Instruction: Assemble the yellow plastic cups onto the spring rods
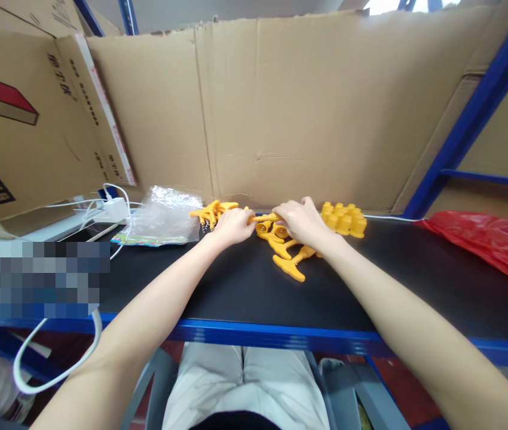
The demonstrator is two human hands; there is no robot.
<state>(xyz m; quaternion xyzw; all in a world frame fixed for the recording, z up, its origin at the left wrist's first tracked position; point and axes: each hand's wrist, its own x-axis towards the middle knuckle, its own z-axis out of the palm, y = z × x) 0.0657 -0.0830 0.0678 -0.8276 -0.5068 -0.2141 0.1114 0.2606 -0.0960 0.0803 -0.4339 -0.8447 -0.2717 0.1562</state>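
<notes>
My left hand (235, 227) and my right hand (297, 220) are close together over the black tabletop, fingers closed. Between them runs a thin yellow plastic rod (263, 218), with an end at each hand's fingertips. Under and beside my right hand lie several yellow T-shaped plastic pieces (288, 267) with ribbed stems. Two round, hollow yellow ends (280, 231) face me just below the rod. Left of my left hand is a pile of similar yellow pieces (214, 210), with dark coiled wire beside it. Right of my right hand stands a cluster of yellow cup-shaped parts (344, 219).
A clear plastic bag (162, 218) lies at the left, near a white charger (117, 209) and cables. A red plastic bag (487, 242) is at the right. Cardboard (281, 119) walls the back; a blue rail (281, 334) edges the front.
</notes>
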